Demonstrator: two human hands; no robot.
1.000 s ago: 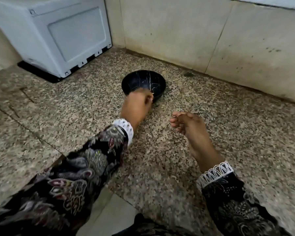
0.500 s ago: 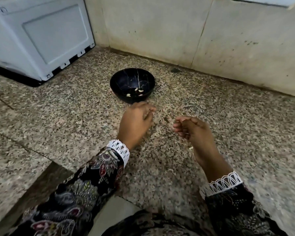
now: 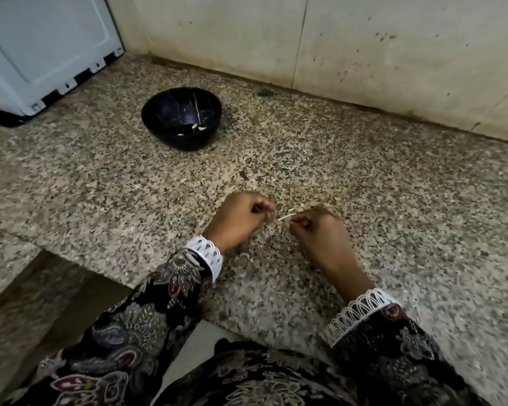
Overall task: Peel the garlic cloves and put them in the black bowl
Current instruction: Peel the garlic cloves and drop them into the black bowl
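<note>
The right hand (image 3: 317, 230) pinches a garlic clove (image 3: 285, 217); the left hand (image 3: 241, 221), fingers curled empty, waits beside it to peel, black bowl (image 3: 159, 112) far left.

Dim, flat indoor light with soft, weak shadows and no glare. Wide-angle bending curves the wall (image 3: 364, 48) and frame edges; the picture is slightly soft throughout.

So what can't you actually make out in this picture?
Head view only:
- The pale sliver pinched in the right hand: too small and blurred to tell clove from skin.
- The left hand: curled fingers hide whether it holds anything.
- The pale bits in the glossy black bowl: too small to count.
- The white appliance: cut off by the frame edge.
</note>
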